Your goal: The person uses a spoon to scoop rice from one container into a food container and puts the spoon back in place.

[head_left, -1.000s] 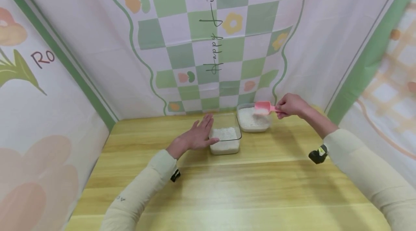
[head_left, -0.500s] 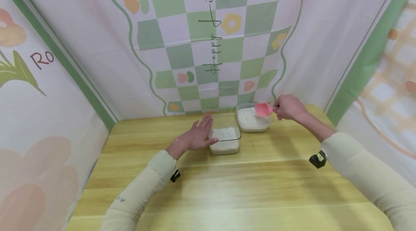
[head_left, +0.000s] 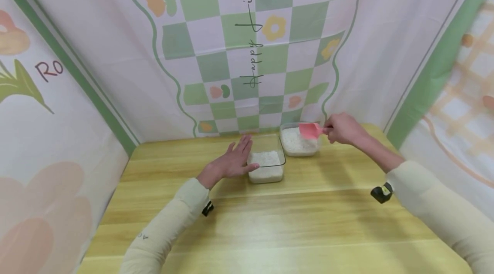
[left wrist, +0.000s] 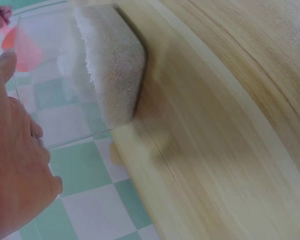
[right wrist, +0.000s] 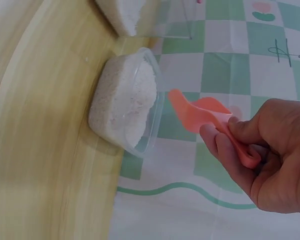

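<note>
In the head view my right hand [head_left: 343, 128] grips the handle of a pink scoop [head_left: 310, 131] and holds it above the right-hand clear tub [head_left: 300, 152]. The right wrist view shows the scoop [right wrist: 202, 114] tilted and apart from the tub's rim [right wrist: 157, 107]. White, rice-like grains [head_left: 294, 140] fill much of that tub. My left hand [head_left: 230, 162], fingers straight, rests against the left side of a taller clear glass container [head_left: 266, 175]. White grains [left wrist: 115, 65] fill its lower part, as the left wrist view shows. Whether the scoop holds any grains I cannot tell.
Both containers stand side by side near the back edge of a wooden table [head_left: 247, 231]. Right behind them hangs a green-and-white checked cloth [head_left: 239, 68]. More printed cloth [head_left: 50, 145] encloses the left and right sides.
White grains showed in the scoop a second ago; since then my right hand has turned it, and those grains no longer show. The scoop has shifted slightly left. My left hand stays in place.
</note>
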The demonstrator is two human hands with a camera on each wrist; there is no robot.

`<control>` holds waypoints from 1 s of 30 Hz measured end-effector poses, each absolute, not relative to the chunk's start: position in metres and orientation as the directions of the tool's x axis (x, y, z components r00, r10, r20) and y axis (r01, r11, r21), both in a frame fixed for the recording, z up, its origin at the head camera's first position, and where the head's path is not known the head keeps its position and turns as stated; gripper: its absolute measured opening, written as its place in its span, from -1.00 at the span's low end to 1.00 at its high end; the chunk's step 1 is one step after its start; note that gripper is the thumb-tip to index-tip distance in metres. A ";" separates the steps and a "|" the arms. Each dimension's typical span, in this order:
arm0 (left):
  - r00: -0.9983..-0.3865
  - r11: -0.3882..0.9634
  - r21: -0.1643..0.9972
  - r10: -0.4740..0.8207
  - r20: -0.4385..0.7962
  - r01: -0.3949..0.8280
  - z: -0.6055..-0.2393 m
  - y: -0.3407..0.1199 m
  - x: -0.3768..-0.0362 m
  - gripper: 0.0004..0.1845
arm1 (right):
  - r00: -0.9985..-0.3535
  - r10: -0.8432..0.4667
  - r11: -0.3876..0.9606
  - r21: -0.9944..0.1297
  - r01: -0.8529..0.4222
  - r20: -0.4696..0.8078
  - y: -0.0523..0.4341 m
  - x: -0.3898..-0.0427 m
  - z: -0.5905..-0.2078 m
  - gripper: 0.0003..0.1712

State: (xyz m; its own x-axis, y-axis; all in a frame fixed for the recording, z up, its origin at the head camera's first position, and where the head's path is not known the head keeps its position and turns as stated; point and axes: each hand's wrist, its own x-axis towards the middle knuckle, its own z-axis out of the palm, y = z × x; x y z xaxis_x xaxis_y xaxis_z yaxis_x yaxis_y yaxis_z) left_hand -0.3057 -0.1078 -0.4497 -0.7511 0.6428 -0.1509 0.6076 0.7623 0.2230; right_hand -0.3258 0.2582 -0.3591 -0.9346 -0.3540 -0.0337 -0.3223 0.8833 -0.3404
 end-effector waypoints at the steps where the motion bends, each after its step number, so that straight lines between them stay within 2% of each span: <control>1: -0.751 0.762 0.221 0.643 -0.153 0.608 -0.450 -0.108 -0.306 -0.01 | -0.933 -0.358 0.879 -0.350 -0.323 -0.038 0.258 -0.325 -0.358 -0.78; 5: -0.749 0.762 0.220 0.644 -0.158 0.609 -0.449 -0.108 -0.306 -0.03 | -0.926 -0.375 0.858 -0.394 -0.329 -0.043 0.256 -0.320 -0.353 -0.79; 12: -0.752 0.765 0.234 0.639 -0.161 0.600 -0.448 -0.109 -0.306 -0.03 | -0.891 -0.453 0.822 -0.396 -0.409 -0.021 0.238 -0.308 -0.337 -0.78; 22: -0.749 0.762 0.241 0.642 -0.163 0.601 -0.448 -0.108 -0.306 -0.01 | -0.801 -0.598 0.765 -0.276 -0.581 0.029 0.200 -0.306 -0.334 -0.73; 30: -0.752 0.769 0.232 0.635 -0.175 0.595 -0.448 -0.107 -0.306 -0.01 | -0.756 -0.653 0.742 -0.221 -0.633 -0.028 0.169 -0.311 -0.335 -0.69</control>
State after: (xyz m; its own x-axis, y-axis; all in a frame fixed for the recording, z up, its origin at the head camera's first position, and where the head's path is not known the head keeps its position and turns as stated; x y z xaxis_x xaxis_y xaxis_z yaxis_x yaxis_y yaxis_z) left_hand -0.3057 -0.1071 -0.4479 -0.7524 0.6350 -0.1751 0.5952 0.7692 0.2324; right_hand -0.3108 0.1688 -0.3351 -0.7565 -0.6534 -0.0283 -0.6327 0.7421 -0.2213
